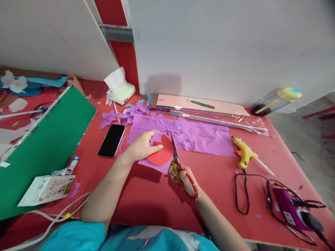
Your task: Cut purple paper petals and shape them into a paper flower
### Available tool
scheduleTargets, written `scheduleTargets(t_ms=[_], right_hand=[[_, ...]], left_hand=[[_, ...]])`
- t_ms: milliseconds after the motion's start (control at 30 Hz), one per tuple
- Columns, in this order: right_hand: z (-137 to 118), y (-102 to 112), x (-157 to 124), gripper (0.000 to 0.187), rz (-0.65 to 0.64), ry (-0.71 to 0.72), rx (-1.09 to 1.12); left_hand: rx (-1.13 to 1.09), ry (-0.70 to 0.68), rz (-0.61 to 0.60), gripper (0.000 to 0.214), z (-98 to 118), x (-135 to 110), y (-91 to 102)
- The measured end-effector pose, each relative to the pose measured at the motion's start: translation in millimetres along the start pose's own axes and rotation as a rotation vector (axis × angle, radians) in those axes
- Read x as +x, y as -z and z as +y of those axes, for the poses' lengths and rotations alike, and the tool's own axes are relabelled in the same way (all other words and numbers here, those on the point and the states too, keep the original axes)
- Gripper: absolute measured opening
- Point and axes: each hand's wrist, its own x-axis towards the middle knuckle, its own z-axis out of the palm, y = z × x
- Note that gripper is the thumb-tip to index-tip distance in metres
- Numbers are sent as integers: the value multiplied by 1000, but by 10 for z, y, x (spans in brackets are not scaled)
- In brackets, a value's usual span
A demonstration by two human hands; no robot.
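Observation:
My left hand [143, 145] pinches a rounded red paper shape [163, 153] together with a piece of purple paper [157, 168] lying under it. In my right hand [185, 179] is a pair of scissors [176, 157] with red and yellow handles. Their blades point away from me, along the right edge of the red shape, and look slightly apart. Beyond both hands a wide purple sheet [209, 143] lies on the table, with cut purple pieces [167, 123] on top of it.
A phone [111, 141] lies left of my left hand, near purple paper flowers [108, 119] and a tissue pack [122, 92]. To the right are a yellow glue gun [244, 153], its cord and a purple box [290, 209]. A green board [52, 150] stands at left; wrapped sheets [222, 118] lie behind.

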Motion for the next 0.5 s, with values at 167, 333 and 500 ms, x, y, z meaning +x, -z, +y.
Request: scheduleTargets(t_ms=[167,333,500], right_hand=[[-8,-6,10,60,21,-40,-19],[14,0,9,59,44,-41,-79],[36,21,1,58,79,-47,-150]], left_hand=[[36,-27,-11,49,-25,8,-4],[64,13,-3,42,44,-12,14],[3,10,-11,30,47,1,29]])
